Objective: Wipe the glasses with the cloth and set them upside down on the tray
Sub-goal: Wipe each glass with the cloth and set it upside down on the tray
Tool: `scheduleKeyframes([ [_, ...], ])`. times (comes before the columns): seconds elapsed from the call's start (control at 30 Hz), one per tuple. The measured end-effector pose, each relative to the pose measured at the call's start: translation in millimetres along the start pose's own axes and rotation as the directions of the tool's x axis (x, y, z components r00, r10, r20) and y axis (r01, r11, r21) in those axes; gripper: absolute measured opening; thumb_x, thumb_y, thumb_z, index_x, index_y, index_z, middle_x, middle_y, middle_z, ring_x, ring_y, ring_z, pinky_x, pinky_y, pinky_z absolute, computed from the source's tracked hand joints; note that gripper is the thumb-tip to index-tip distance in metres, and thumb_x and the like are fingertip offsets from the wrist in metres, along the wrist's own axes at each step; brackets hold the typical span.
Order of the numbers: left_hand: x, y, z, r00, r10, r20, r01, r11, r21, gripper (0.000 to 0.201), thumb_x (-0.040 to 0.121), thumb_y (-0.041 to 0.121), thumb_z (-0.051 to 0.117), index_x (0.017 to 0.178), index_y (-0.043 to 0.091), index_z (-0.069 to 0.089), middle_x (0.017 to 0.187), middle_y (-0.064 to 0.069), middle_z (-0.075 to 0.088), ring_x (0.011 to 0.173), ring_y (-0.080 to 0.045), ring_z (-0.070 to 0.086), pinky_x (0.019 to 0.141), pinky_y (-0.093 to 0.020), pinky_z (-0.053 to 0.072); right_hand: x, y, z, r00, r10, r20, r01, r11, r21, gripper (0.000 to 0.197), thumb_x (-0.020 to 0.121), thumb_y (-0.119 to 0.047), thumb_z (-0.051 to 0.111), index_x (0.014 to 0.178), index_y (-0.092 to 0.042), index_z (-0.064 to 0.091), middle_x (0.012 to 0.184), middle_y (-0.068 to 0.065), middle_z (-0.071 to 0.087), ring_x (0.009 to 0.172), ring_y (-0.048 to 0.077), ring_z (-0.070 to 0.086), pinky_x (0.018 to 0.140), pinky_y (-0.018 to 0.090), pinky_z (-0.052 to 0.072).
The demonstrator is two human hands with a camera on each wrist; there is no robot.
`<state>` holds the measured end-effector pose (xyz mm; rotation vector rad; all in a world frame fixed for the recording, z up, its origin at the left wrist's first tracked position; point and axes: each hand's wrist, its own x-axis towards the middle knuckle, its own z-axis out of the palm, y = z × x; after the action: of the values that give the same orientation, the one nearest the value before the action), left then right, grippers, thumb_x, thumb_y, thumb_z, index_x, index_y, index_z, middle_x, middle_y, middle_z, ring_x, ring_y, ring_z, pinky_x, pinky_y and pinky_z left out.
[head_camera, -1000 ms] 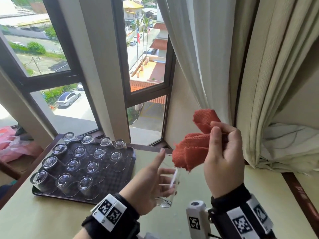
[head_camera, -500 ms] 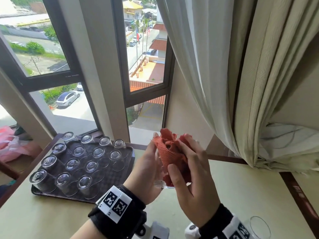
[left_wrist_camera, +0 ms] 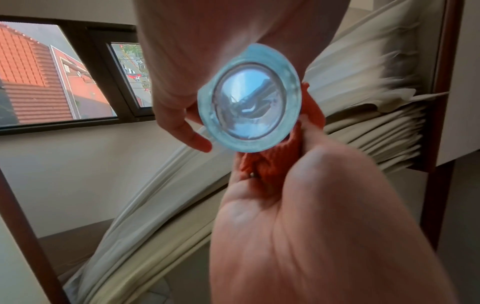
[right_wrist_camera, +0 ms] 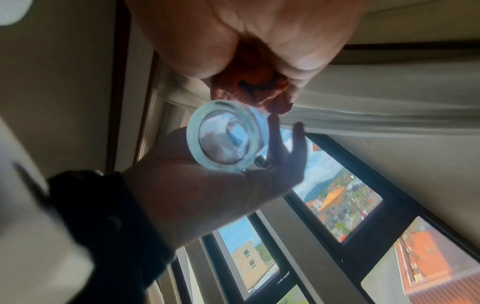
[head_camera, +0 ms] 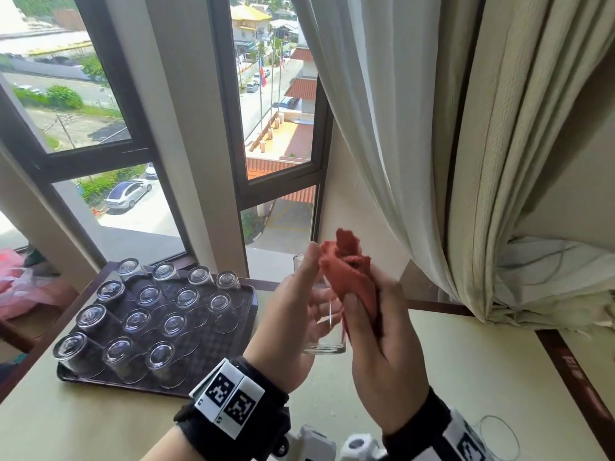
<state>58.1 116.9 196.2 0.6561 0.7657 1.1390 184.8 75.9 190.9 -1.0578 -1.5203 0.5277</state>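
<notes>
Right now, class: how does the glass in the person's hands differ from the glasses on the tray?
The held glass is upright, base down; the tray glasses stand upside down. The held glass is in the air in the left hand, with the right hand pressing the cloth against it; the tray glasses rest untouched on the tray. All look clear and similar in shape.

Strong daylight enters through window (head_camera: 133,134), head view bright and sharp; outdoor scene near top left washed out. Straight frames bow near edges, wide-angle distortion. Glasses on tray (head_camera: 213,371) carry small highlights on upturned bases. Left wrist view dimmer indoors; right hand (left_wrist_camera: 324,226) close to lens, soft and out of focus; base of glass (left_wrist_camera: 249,98) glows pale blue, motion-smeared rim. Right wrist view darkest: left hand (right_wrist_camera: 207,185) backlit, in shadow against bright panes, whole picture blurred, lower left corner smeared white.
</notes>
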Motion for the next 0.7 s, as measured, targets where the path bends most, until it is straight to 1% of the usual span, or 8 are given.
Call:
scheduleKeyframes([
  [0.1,0,6,6,0.999,0.043,0.000,-0.043,0.999,-0.019,0.058,0.097,0.067,0.057,0.115,0.016,0.079,0.110,-0.014,0.076,0.107,-0.028,0.072,0.100,-0.046,0.054,9,-13,0,0.983,-0.182,0.026,0.184,0.974,-0.131,0.047,0.104,-0.021,0.053,0.148,-0.007,0.050,0.147,0.005,0.055,0.138,0.019,0.054,0.111,0.031,0.047],
  [0.17,5,14,4,0.999,0.000,0.051,0.005,0.994,-0.111,0.055,0.092,0.067,0.066,0.102,0.014,0.078,0.093,-0.011,0.074,0.090,-0.024,0.075,0.087,-0.039,0.060,-4,-15,2,0.955,-0.279,0.095,0.293,0.938,-0.187,0.045,0.102,-0.016,0.056,0.145,-0.003,0.054,0.151,0.010,0.051,0.144,0.026,0.049,0.114,0.042,0.045],
  [0.23,6,19,-1,1.000,0.000,0.016,0.002,0.993,-0.122,0.074,0.076,0.073,0.078,0.110,0.007,0.072,0.088,-0.012,0.067,0.076,-0.023,0.071,0.076,-0.037,0.060,-23,-10,3,0.950,-0.288,0.122,0.307,0.933,-0.188,0.043,0.104,-0.020,0.056,0.143,-0.004,0.056,0.153,0.010,0.050,0.144,0.029,0.048,0.111,0.048,0.048],
  [0.3,0,19,-3,0.997,0.048,-0.066,-0.052,0.997,-0.062,0.087,0.084,0.080,0.066,0.130,0.007,0.064,0.094,-0.010,0.062,0.078,-0.023,0.066,0.080,-0.038,0.057,-32,-1,0,0.968,-0.231,0.100,0.244,0.958,-0.151,0.045,0.105,-0.023,0.054,0.146,-0.006,0.054,0.153,0.007,0.050,0.140,0.026,0.053,0.103,0.046,0.054],
  [0.4,-5,14,1,0.998,0.060,-0.025,-0.062,0.997,-0.050,0.080,0.089,0.076,0.049,0.127,0.008,0.063,0.093,-0.012,0.060,0.081,-0.022,0.061,0.085,-0.038,0.049,-14,7,-4,0.992,-0.120,0.031,0.122,0.988,-0.097,0.046,0.105,-0.024,0.051,0.147,-0.007,0.052,0.145,0.003,0.055,0.122,0.021,0.064,0.095,0.040,0.057],
  [0.57,-14,14,15,0.997,0.079,-0.005,-0.078,0.996,0.029,0.077,0.100,0.072,0.048,0.132,0.005,0.066,0.100,-0.015,0.057,0.095,-0.031,0.053,0.100,-0.049,0.045,20,-16,-4,0.981,-0.191,-0.030,0.185,0.971,-0.151,0.046,0.104,-0.021,0.050,0.147,-0.003,0.051,0.143,0.006,0.058,0.134,0.011,0.056,0.108,0.022,0.047],
  [0.63,-16,20,10,0.997,0.072,0.016,-0.073,0.995,0.064,0.062,0.111,0.059,0.038,0.119,0.007,0.070,0.095,-0.011,0.067,0.093,-0.031,0.061,0.094,-0.046,0.053,8,-17,-1,0.958,-0.283,0.050,0.287,0.941,-0.177,0.047,0.104,-0.017,0.051,0.149,-0.004,0.047,0.152,0.007,0.051,0.139,0.021,0.054,0.112,0.038,0.049],
  [0.7,-15,27,2,0.997,0.082,0.006,-0.083,0.995,0.061,0.059,0.106,0.064,0.046,0.115,0.009,0.067,0.086,-0.004,0.071,0.080,-0.021,0.069,0.079,-0.036,0.060,-13,-10,2,0.957,-0.264,0.117,0.280,0.948,-0.149,0.047,0.106,-0.019,0.051,0.152,-0.011,0.048,0.159,0.002,0.045,0.129,0.032,0.062,0.099,0.051,0.056],
])
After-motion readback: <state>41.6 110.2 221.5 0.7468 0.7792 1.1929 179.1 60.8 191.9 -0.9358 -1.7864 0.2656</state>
